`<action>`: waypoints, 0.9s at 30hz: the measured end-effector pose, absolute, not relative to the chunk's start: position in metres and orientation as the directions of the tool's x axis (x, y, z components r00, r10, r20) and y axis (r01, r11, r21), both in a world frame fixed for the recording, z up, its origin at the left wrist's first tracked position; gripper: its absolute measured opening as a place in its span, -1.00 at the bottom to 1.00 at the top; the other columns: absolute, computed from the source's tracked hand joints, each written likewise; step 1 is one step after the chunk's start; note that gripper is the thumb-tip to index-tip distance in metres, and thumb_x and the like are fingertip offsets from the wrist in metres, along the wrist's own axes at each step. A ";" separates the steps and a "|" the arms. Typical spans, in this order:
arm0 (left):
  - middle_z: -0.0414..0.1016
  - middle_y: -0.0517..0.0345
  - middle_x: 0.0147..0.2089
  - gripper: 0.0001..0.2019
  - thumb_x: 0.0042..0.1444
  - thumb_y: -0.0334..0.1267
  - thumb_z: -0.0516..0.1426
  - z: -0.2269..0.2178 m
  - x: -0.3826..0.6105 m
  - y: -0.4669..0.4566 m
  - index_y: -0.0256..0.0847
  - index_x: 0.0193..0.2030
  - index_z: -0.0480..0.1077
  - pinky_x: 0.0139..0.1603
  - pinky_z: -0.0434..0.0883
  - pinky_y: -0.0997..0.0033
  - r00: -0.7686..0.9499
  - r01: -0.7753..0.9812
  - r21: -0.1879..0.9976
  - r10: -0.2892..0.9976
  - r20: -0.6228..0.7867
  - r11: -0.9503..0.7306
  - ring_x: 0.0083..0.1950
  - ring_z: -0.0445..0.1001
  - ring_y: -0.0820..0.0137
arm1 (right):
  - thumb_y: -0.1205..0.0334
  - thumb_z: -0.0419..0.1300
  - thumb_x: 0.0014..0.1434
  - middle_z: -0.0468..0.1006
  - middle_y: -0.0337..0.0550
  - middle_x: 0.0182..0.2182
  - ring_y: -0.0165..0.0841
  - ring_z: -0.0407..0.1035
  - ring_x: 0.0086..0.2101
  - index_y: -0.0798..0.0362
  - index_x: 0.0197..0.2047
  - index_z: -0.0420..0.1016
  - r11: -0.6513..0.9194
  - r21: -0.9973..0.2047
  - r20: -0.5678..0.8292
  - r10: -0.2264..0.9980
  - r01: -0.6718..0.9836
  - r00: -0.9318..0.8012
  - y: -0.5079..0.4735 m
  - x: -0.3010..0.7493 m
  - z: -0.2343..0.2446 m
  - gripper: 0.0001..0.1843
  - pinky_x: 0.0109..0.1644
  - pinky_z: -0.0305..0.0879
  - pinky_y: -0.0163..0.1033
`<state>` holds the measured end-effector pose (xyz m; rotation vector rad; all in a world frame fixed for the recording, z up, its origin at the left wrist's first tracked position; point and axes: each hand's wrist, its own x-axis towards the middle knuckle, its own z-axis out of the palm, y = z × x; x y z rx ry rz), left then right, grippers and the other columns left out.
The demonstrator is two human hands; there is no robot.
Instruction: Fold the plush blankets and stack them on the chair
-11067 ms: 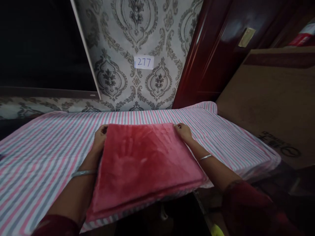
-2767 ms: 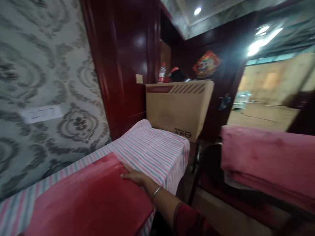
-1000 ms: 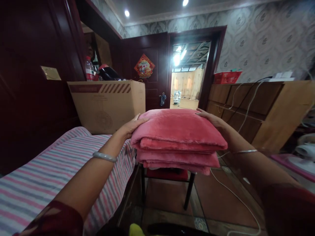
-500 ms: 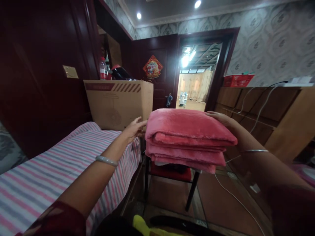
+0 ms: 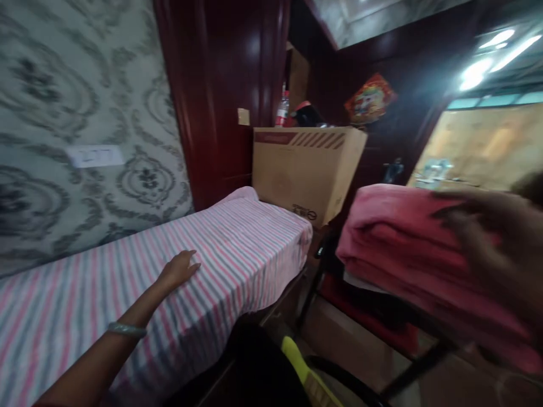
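Observation:
A folded pink plush blanket (image 5: 394, 226) lies in a thick stack on the chair at the right. Over its right part hovers my right hand (image 5: 492, 226), blurred by motion, with fingers stretched out and not closed on the fabric; I cannot tell whether it touches. My left hand (image 5: 180, 268) is above or on the striped cloth (image 5: 237, 237) that covers a long flat surface. Its fingers are apart and hold nothing. A pale bangle (image 5: 127, 329) circles the left wrist.
A large cardboard box (image 5: 297, 169) stands at the far end of the striped cloth, with a red-capped bottle (image 5: 282, 110) above it. Below the blanket is a chair with a red seat (image 5: 369, 316). Something yellow (image 5: 297, 359) shows at the bottom. A doorway opens at the right.
My view has swung left. My left hand has moved away from the blanket's left side to the striped cloth. My right hand has shifted over the blanket's right part.

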<state>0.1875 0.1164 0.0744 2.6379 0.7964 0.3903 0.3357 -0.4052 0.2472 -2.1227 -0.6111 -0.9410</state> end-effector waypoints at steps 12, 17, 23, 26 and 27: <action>-0.04 -0.15 0.54 -0.39 0.32 -0.04 -0.12 0.012 -0.016 0.108 -0.18 0.46 0.11 0.38 0.02 -0.28 0.518 0.856 -0.036 0.855 0.040 -0.517 0.53 -0.08 -0.07 | 0.18 0.04 0.32 0.55 0.02 0.10 -0.13 0.41 0.12 0.01 0.21 0.47 0.147 -0.365 0.376 0.927 0.919 0.001 -0.076 0.309 0.052 -0.57 0.21 0.35 0.01; 0.00 -0.08 0.53 -0.44 0.35 -0.03 -0.10 0.004 -0.029 0.094 -0.12 0.43 0.19 0.42 -0.02 -0.23 0.504 0.856 0.065 0.857 0.108 -0.512 0.54 -0.07 0.00 | 0.00 0.00 0.37 0.09 0.05 0.42 0.02 -0.02 0.38 -0.03 0.44 0.15 -0.136 -0.208 0.144 0.975 0.969 0.168 -0.006 0.296 0.005 -0.37 0.34 0.06 0.26; 0.00 -0.08 0.53 -0.45 0.34 0.00 -0.05 0.002 -0.033 0.092 -0.10 0.41 0.21 0.42 -0.05 -0.27 0.528 0.828 0.145 0.840 0.125 -0.542 0.54 -0.08 -0.01 | -0.09 -0.13 0.42 -0.03 -0.11 0.47 -0.01 -0.18 0.42 -0.15 0.48 0.04 -0.221 -0.075 0.062 0.972 0.972 0.226 -0.003 0.301 -0.026 -0.37 0.40 -0.13 0.28; -0.03 -0.10 0.53 -0.43 0.35 0.02 -0.08 0.002 -0.034 0.092 -0.14 0.42 0.19 0.43 -0.07 -0.27 0.529 0.829 0.145 0.841 0.112 -0.540 0.54 -0.10 -0.03 | -0.11 -0.14 0.41 -0.04 -0.16 0.47 -0.04 -0.17 0.42 -0.15 0.48 0.03 -0.222 -0.062 0.038 0.974 0.973 0.224 -0.007 0.311 -0.023 -0.36 0.41 -0.13 0.25; -0.03 -0.11 0.54 -0.42 0.35 0.03 -0.09 0.002 -0.035 0.092 -0.16 0.42 0.19 0.44 -0.08 -0.27 0.527 0.830 0.144 0.843 0.109 -0.538 0.54 -0.10 -0.03 | -0.11 -0.14 0.41 -0.04 -0.17 0.47 -0.04 -0.17 0.42 -0.14 0.48 0.02 -0.221 -0.062 0.034 0.974 0.973 0.224 -0.008 0.313 -0.022 -0.35 0.42 -0.14 0.24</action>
